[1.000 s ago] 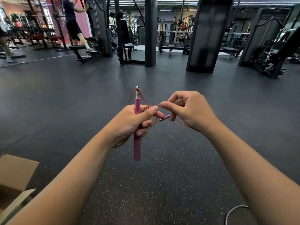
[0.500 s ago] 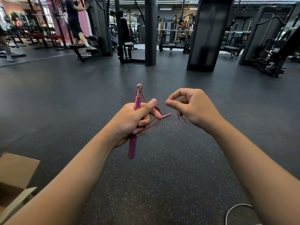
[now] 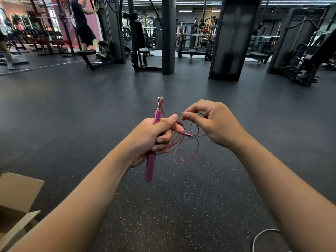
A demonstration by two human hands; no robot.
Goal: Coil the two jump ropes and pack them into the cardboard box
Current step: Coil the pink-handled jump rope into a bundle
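My left hand is closed around a pink jump-rope handle, held nearly upright with its metal swivel tip on top. Several loops of the thin pink cord hang from that fist, and the tip of a second pink handle pokes out to its right. My right hand pinches the cord between thumb and forefinger, just right of my left thumb. An open cardboard box sits at the lower left edge. A loop of a white rope lies on the floor at the lower right, partly hidden by my forearm.
Dark speckled rubber gym floor spreads below and ahead. Black pillars and weight machines stand across the back. A person exercises on a machine at the far left.
The pink handle has tilted slightly in my left hand. My right hand has drawn the cord out, and more loose loops now hang below between the hands.
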